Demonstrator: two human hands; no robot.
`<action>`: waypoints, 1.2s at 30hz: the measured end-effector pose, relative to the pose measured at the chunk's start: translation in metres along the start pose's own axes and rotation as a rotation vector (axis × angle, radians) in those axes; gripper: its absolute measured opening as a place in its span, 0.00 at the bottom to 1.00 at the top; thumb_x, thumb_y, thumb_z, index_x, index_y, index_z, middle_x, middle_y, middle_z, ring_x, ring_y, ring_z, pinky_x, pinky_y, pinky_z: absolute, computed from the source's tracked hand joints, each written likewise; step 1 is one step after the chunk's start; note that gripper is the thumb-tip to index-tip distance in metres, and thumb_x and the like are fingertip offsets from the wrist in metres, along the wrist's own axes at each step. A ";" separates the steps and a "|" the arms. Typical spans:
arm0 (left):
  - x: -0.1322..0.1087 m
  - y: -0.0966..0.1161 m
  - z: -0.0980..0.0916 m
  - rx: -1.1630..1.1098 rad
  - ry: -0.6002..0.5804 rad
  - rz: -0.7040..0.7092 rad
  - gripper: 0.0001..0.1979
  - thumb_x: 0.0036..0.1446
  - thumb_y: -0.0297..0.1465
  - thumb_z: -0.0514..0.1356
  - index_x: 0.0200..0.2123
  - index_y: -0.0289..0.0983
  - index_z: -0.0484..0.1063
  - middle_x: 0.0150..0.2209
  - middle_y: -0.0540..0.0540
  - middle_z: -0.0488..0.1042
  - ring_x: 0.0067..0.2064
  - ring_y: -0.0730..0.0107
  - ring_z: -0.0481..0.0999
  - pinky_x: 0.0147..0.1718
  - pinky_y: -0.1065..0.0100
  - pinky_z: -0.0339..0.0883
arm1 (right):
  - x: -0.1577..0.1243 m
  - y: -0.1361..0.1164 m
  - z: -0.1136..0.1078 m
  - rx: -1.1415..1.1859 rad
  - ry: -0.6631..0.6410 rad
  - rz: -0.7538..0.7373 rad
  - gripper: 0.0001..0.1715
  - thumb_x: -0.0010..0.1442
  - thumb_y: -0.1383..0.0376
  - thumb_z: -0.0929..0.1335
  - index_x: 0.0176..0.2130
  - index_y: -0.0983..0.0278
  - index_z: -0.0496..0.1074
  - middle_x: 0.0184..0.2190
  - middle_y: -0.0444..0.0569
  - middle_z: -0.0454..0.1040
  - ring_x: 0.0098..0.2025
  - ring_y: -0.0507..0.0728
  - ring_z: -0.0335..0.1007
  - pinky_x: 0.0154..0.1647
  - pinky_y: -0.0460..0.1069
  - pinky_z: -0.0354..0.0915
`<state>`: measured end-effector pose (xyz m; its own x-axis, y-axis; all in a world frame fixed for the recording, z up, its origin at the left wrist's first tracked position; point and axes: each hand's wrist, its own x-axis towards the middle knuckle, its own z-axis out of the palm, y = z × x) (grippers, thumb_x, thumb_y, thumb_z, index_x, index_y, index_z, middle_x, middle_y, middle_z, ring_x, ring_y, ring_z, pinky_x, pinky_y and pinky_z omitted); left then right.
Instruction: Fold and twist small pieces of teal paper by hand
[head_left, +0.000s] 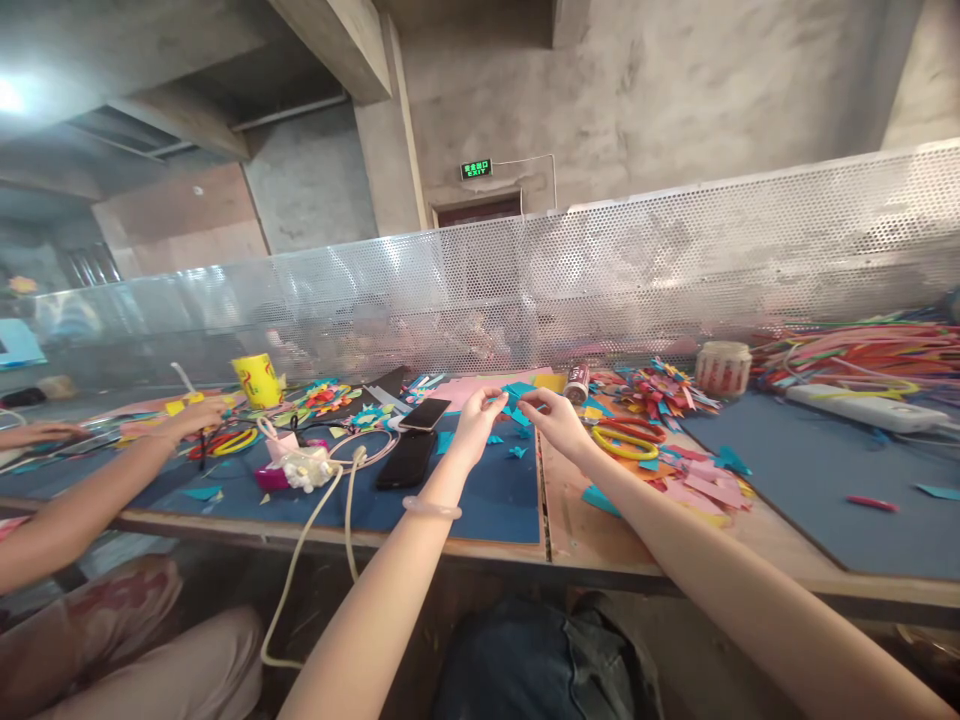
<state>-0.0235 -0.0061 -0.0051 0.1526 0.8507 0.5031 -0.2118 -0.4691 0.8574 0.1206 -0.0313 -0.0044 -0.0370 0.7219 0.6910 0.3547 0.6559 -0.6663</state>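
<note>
My left hand point(478, 420) and my right hand point(553, 418) are raised over the workbench, both pinching a small piece of blue paper point(516, 394) between them. A pale bangle point(431, 508) sits on my left wrist. Small blue paper scraps point(516, 451) lie on the blue mat point(495, 495) just beneath my hands. Two dark phones point(409, 458) rest to the left of my left hand. Yellow and red scissors point(624, 438) lie on the wood to the right of my right hand.
A co-worker's arm point(112, 475) reaches across the bench at left, beside a yellow cup point(256, 380). A white cable point(315, 520) hangs over the front edge. A heap of coloured paper strips point(862, 355), a white power strip point(862, 408) and a perforated metal screen point(637, 280) stand behind.
</note>
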 end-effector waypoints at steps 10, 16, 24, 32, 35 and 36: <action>0.000 0.005 0.003 0.358 -0.040 0.149 0.10 0.46 0.35 0.60 0.32 0.36 0.68 0.31 0.47 0.71 0.35 0.70 0.71 0.37 0.67 0.64 | 0.001 -0.002 -0.004 -0.099 -0.003 -0.092 0.07 0.51 0.66 0.63 0.28 0.65 0.70 0.26 0.45 0.69 0.30 0.52 0.65 0.31 0.47 0.61; 0.001 0.003 0.000 0.354 -0.047 0.175 0.09 0.47 0.34 0.60 0.31 0.36 0.69 0.34 0.46 0.71 0.36 0.70 0.71 0.37 0.67 0.64 | -0.001 -0.006 -0.005 -0.075 0.010 -0.105 0.09 0.53 0.65 0.61 0.29 0.64 0.70 0.28 0.46 0.68 0.31 0.51 0.64 0.31 0.46 0.61; -0.001 0.003 0.002 0.228 -0.061 0.102 0.10 0.46 0.34 0.60 0.31 0.35 0.68 0.41 0.44 0.71 0.35 0.71 0.71 0.33 0.70 0.65 | 0.000 -0.004 -0.004 -0.047 0.014 -0.094 0.11 0.53 0.62 0.62 0.30 0.64 0.71 0.28 0.46 0.69 0.31 0.52 0.65 0.31 0.46 0.61; -0.002 0.004 0.001 0.223 -0.053 0.085 0.11 0.46 0.34 0.60 0.32 0.35 0.69 0.37 0.44 0.72 0.34 0.71 0.71 0.33 0.70 0.65 | 0.000 -0.001 -0.005 -0.033 -0.006 -0.093 0.13 0.55 0.60 0.61 0.32 0.64 0.72 0.29 0.47 0.70 0.32 0.53 0.65 0.32 0.47 0.61; -0.002 0.004 0.001 0.227 -0.056 0.080 0.11 0.46 0.35 0.60 0.33 0.35 0.70 0.35 0.45 0.72 0.33 0.71 0.71 0.33 0.70 0.65 | 0.000 -0.001 -0.006 -0.023 -0.009 -0.088 0.13 0.54 0.60 0.61 0.31 0.64 0.71 0.28 0.47 0.70 0.32 0.53 0.65 0.32 0.46 0.61; -0.002 0.004 0.001 0.232 -0.057 0.076 0.11 0.46 0.35 0.60 0.33 0.35 0.70 0.34 0.46 0.72 0.33 0.71 0.71 0.33 0.70 0.65 | 0.000 -0.001 -0.006 -0.020 -0.009 -0.085 0.13 0.54 0.60 0.61 0.31 0.64 0.71 0.28 0.47 0.70 0.31 0.53 0.65 0.32 0.46 0.61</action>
<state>-0.0239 -0.0095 -0.0026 0.2000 0.7991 0.5669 0.0019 -0.5790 0.8154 0.1259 -0.0333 -0.0027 -0.0760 0.6656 0.7424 0.3685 0.7106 -0.5994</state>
